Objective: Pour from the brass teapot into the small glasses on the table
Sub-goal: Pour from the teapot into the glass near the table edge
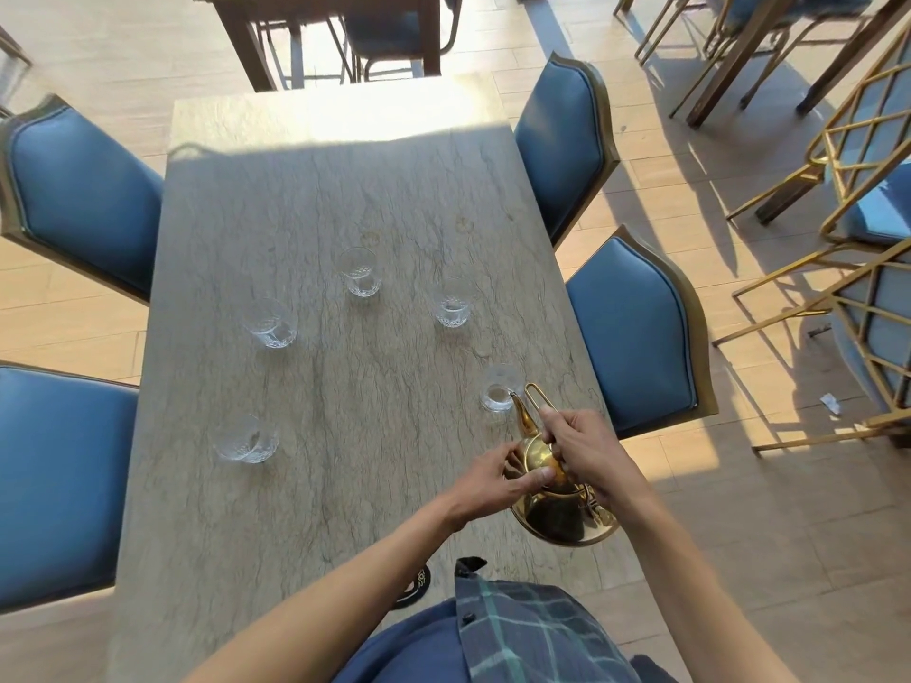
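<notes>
The brass teapot (pixel 559 515) is tilted forward above the table's right side, its spout tip at the rim of the near right glass (pixel 499 389). My right hand (pixel 581 448) grips the teapot's wire handle. My left hand (pixel 498 478) rests against the lid, thumb pressing it. Four more small clear glasses stand on the table: near left glass (pixel 245 438), mid left glass (pixel 271 323), far middle glass (pixel 360 271) and far right glass (pixel 453 302).
The stone-patterned table (pixel 345 411) has blue padded chairs on the left (pixel 79 199) and right (pixel 636 327). A dark wooden table (pixel 325 27) stands beyond, and gold-framed chairs (pixel 858 199) stand at the far right on the wooden floor.
</notes>
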The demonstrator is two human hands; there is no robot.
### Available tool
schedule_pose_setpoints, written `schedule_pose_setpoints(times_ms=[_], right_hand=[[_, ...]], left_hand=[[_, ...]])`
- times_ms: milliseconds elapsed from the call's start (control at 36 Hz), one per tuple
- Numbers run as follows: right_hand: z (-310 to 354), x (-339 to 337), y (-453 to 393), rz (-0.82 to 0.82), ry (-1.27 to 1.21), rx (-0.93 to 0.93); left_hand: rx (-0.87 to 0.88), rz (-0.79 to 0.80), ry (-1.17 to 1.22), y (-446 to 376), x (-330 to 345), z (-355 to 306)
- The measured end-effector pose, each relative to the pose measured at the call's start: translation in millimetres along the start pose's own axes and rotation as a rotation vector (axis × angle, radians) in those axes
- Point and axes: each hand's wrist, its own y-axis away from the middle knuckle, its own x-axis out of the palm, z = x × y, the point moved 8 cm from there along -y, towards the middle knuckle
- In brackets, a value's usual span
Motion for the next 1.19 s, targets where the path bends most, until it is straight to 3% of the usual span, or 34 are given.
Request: schedule_pose_setpoints(times_ms=[833, 1194], right_hand=[[0.8, -2.8, 0.7, -0.030, 0.029, -0.034], [-1.0, 4.7, 15.6, -0.111, -0.212, -0.059]], left_hand=[[-0.016, 0.012, 0.014, 0.0, 1.2, -0.5], [0.016, -0.082, -0.121, -3.9, -21.6, 1.2]])
